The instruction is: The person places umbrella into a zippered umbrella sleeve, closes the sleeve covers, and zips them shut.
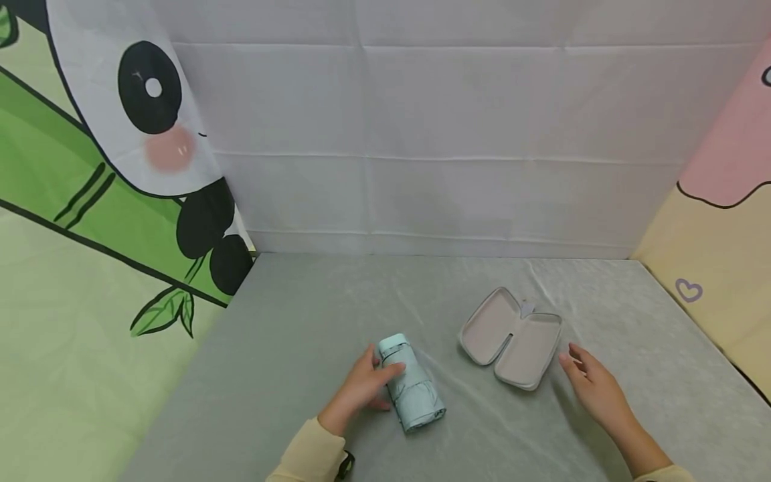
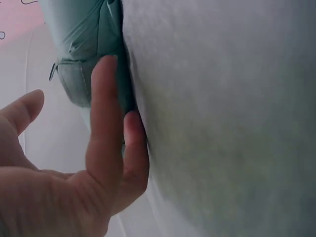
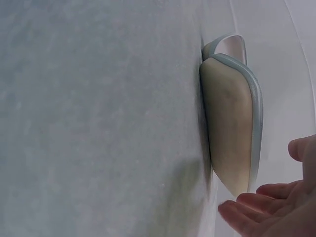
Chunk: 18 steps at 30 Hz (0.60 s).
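2 hands, loose-fingered, grip nothing: left hand (image 1: 361, 385) at the umbrella (image 1: 413, 389) on the table (image 1: 313, 301), right hand (image 1: 597, 391) just beside the spread case (image 1: 529, 349). Reaching for the umbrella seems the current step; the next move calls for curling thumb and fingers round it.

- On the surface (image 1: 283, 321), the rolled bundle (image 1: 415, 395) is set left of the unfolded case (image 1: 530, 355); the case is placed somewhat farther back; a gap is left between them;
- the case's two halves are laid side by side, the right one slightly nearer the front;
- the bundle is flanked on its left by the left hand (image 1: 365, 380);
- the right hand (image 1: 593, 385) is held just right of the case;
- the surface is bounded behind by a back sheet (image 1: 434, 134).
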Motion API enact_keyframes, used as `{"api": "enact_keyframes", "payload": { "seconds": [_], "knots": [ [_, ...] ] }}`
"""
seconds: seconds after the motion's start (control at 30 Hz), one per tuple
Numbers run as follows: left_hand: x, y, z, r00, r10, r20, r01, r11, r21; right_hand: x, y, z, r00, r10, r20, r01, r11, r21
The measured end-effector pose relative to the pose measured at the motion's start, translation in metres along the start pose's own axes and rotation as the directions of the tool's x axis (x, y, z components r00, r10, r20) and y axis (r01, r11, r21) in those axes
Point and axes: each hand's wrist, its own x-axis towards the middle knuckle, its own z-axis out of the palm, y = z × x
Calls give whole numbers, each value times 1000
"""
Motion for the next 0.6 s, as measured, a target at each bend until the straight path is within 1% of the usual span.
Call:
{"api": "enact_keyframes", "payload": {
  "seconds": [0.1, 0.23, 0.33, 0.43, 0.53, 0.6],
  "knots": [
    [2, 1, 4, 1000, -19, -7, 18, 1000, -17, 1, 0, 3, 1000, 19, 10, -19, 999, 29],
    [5, -1, 9, 999, 1, -40, 0, 1000, 6, 1, -1, 6, 997, 64, 35, -67, 993, 92],
    [8, -2, 13, 997, 13, -71, -11, 1000, 28, 1, -2, 7, 995, 83, 45, -88, 990, 107],
    [9, -2, 18, 994, 3, -113, 5, 998, 65, 1, -3, 7, 994, 94, 57, -99, 989, 107],
    [10, -1, 22, 987, -5, -158, 26, 991, 132, 2, -4, 9, 992, 104, 78, -113, 987, 118],
    [10, 0, 23, 985, -6, -175, 35, 985, 167, 3, -5, 10, 989, 112, 94, -124, 984, 129]
  ]
}}
